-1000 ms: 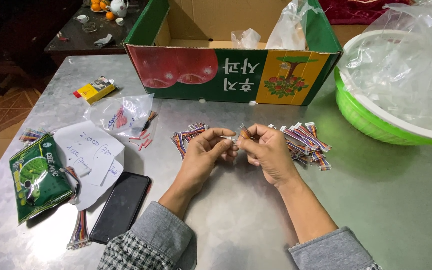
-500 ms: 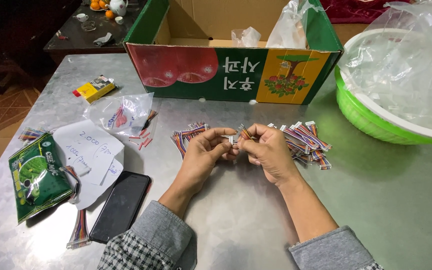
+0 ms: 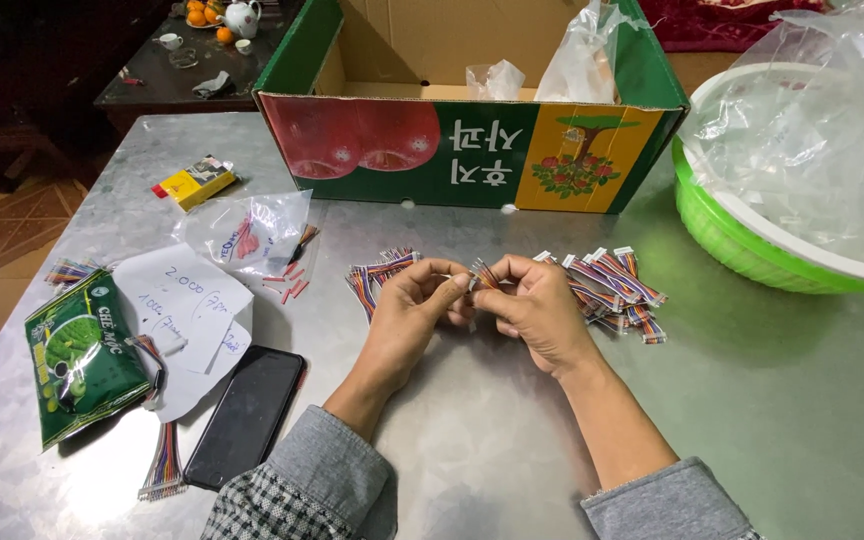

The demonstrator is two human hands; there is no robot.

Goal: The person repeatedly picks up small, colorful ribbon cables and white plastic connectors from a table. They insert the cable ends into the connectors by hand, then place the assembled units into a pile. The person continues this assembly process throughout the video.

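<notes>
The fingertips of both hands meet over the middle of the metal table [image 3: 752,420], pinching between them a small wire harness [image 3: 482,274], a short bundle of coloured wires with a pale connector end. The left hand [image 3: 414,305] closes thumb and forefinger on its left end; the right hand [image 3: 537,305] curls its fingers around the right end, so both hands grip the same piece, held just above the tabletop.

Just left of the left hand lies a small bunch of the same coloured wires [image 3: 377,275]. Just right of the right hand sits a larger heap of wire pieces with white connectors [image 3: 617,285].

Farther out, on the far side, stands an open cardboard box [image 3: 472,150] printed in green, red and yellow, with clear plastic bags inside it. At the right edge is a green basket [image 3: 742,245] filled with crumpled clear plastic.

To the left lie a clear plastic bag [image 3: 247,232] with small red pieces beside it, a sheet of white paper [image 3: 187,310] with handwriting, a black phone [image 3: 247,415] lying flat, and a green foil packet [image 3: 82,360]. A small yellow box [image 3: 195,182] sits at the far left. Another ribbon of coloured wires [image 3: 164,465] lies near the phone's near end.
</notes>
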